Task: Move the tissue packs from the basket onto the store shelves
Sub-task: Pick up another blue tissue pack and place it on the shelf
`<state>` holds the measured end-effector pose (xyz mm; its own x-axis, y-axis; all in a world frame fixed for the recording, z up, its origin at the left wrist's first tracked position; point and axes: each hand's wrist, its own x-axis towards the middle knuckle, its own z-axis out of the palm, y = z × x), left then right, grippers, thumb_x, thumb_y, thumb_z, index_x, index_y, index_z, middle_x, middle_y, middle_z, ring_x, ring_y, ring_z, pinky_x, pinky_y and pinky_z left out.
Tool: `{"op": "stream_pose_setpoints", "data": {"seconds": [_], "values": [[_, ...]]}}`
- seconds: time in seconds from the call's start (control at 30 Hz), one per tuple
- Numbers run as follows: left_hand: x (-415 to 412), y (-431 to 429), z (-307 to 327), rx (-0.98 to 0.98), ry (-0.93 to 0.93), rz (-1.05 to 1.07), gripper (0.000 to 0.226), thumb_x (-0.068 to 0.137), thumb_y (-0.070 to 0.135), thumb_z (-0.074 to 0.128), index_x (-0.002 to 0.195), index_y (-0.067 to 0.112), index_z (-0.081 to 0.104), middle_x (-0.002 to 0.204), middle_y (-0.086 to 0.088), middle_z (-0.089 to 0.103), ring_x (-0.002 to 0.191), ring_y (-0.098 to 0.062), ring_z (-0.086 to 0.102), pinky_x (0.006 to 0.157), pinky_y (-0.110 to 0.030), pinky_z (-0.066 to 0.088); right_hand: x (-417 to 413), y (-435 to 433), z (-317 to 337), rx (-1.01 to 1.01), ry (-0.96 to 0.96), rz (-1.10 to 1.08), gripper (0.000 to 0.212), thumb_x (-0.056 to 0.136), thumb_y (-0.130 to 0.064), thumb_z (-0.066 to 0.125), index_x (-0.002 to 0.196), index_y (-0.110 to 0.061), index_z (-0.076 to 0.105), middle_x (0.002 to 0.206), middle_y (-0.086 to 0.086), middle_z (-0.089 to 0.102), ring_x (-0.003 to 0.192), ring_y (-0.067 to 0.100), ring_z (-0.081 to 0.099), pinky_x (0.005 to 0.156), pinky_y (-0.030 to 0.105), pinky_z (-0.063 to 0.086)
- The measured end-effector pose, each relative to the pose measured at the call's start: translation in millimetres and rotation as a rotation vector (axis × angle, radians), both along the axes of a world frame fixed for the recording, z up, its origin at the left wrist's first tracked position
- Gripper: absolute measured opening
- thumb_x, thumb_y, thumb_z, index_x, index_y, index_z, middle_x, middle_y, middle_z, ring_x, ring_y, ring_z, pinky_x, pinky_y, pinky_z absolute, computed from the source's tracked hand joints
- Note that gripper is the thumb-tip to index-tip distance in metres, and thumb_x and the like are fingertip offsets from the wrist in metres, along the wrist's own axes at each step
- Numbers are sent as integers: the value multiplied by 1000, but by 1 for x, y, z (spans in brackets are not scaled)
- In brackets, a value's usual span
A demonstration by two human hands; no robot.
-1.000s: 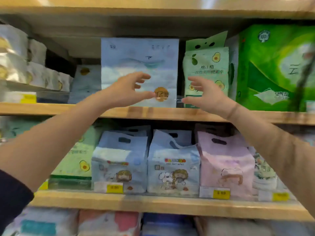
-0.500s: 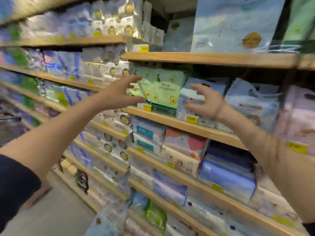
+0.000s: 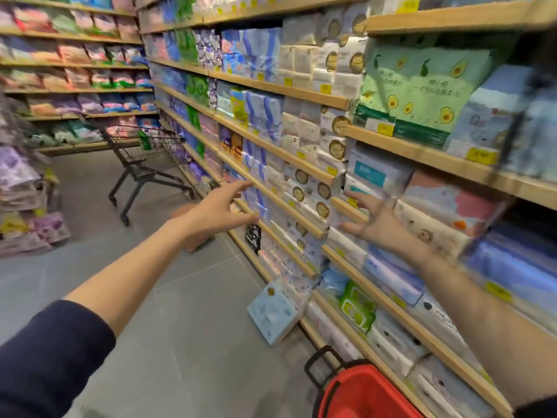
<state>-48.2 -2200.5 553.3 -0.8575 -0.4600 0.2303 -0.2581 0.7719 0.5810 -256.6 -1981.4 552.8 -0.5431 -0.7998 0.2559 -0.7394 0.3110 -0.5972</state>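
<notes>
My left hand (image 3: 217, 211) is held out over the aisle floor, fingers spread, holding nothing. My right hand (image 3: 372, 220) is spread open too, in front of the wooden store shelves (image 3: 422, 152), empty. The red basket (image 3: 358, 390) with a black handle stands on the floor at the bottom edge, beside the lowest shelf; its inside is cut off from view. A light blue tissue pack (image 3: 272, 313) leans on the floor against the bottom shelf. A green avocado-print pack (image 3: 419, 95) stands on an upper shelf.
The shelves run down the right side, crowded with tissue packs and yellow price tags. A metal shopping cart (image 3: 141, 158) stands in the aisle ahead. More stocked shelving lines the back wall (image 3: 75, 61) and a display (image 3: 21, 200) sits at left. Grey floor lies between.
The view has swung from the upper shelf down and left along the aisle. Both empty hands have dropped lower with it; the basket and the floor pack have come into view.
</notes>
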Motion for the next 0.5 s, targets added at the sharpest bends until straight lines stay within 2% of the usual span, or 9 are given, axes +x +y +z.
{"op": "stream_pose_setpoints", "data": {"seconds": [0.1, 0.2, 0.27, 0.3, 0.4, 0.5], "values": [[32, -13, -25, 51, -50, 38, 85, 69, 46, 72, 140, 19, 35, 141, -4, 45, 126, -15, 44, 102, -26, 35, 23, -15, -31, 42, -21, 26, 68, 78, -27, 70, 137, -18, 39, 146, 6, 38, 134, 23, 36, 108, 36, 32], [62, -25, -46, 68, -63, 37, 92, 60, 57, 67, 137, 14, 39, 138, -5, 48, 120, -11, 46, 96, -17, 33, 45, -29, -62, 85, -77, 65, 68, 79, -25, 70, 138, -16, 36, 146, 7, 38, 134, 21, 35, 104, 29, 30], [79, -34, -62, 62, -94, 52, 82, 68, 43, 74, 136, 12, 40, 138, -7, 48, 121, -14, 46, 91, -11, 29, 59, -38, -79, 125, -113, 75, 70, 80, -27, 69, 139, -17, 35, 147, 7, 36, 134, 22, 35, 107, 34, 31], [88, -39, -71, 68, -108, 59, 79, 71, 36, 76, 137, 12, 40, 138, -7, 48, 123, -17, 47, 92, -12, 29, 66, -42, -87, 151, -114, 77, 69, 80, -29, 69, 139, -17, 34, 147, 7, 36, 134, 22, 35, 108, 36, 32], [111, -53, -95, 109, -169, 60, 79, 72, 35, 76, 138, 14, 38, 140, -6, 47, 125, -19, 47, 97, -20, 32, 88, -54, -110, 198, -125, 75, 68, 80, -28, 68, 139, -16, 36, 145, 8, 39, 132, 24, 37, 105, 37, 32], [124, -63, -112, 125, -201, 56, 75, 75, 28, 74, 139, 13, 37, 141, -6, 45, 126, -19, 46, 94, -15, 29, 105, -64, -128, 201, -153, 64, 67, 79, -23, 69, 138, -14, 38, 144, 9, 41, 133, 25, 37, 106, 37, 32]]}}
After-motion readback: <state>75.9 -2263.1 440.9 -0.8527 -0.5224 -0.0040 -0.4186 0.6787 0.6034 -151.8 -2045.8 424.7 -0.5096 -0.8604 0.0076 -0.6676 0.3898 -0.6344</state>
